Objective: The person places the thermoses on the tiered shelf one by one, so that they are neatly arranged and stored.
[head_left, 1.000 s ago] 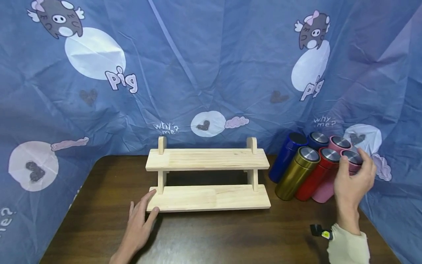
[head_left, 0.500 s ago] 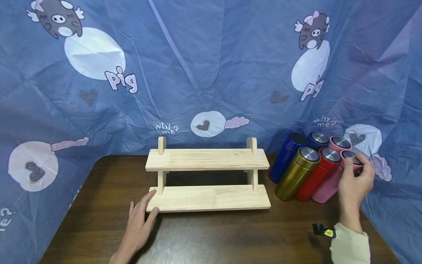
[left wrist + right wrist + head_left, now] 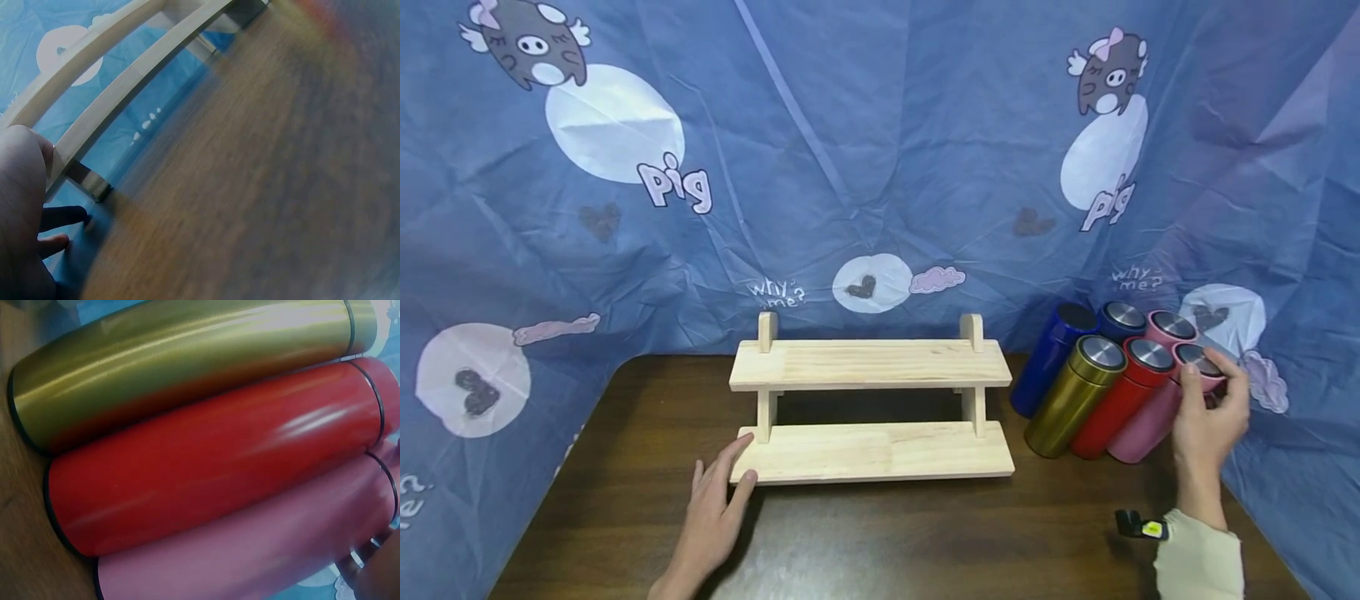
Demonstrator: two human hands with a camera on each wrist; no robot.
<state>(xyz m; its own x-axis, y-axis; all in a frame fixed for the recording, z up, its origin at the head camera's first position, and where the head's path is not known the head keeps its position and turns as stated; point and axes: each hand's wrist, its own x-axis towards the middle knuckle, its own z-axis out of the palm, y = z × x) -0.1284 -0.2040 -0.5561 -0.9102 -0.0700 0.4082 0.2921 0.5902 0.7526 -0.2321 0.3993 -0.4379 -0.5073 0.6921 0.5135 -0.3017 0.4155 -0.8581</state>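
Observation:
A pale two-tier wooden shelf [image 3: 872,454] stands on the table. My left hand [image 3: 709,512] rests at the left end of its lower board, thumb at the front edge and fingers stretched along the end. In the left wrist view the fingers [image 3: 62,215] reach out below the board. At the right, my right hand [image 3: 1210,425] grips the front pink thermos bottle [image 3: 1142,429] near its lid, thumb on the near side. The right wrist view shows this pink bottle beside a red thermos [image 3: 212,469] and a gold thermos [image 3: 187,369]; most of the hand falls outside that view.
Two blue thermoses [image 3: 1052,358] and a second pink thermos [image 3: 1172,327] stand behind the front bottles, packed closely together. A blue printed cloth [image 3: 880,167] hangs behind and around the brown wooden table [image 3: 887,542].
My right hand has shifted slightly right and closed in around the top of the front pink thermos. My left hand and the shelf have stayed in place.

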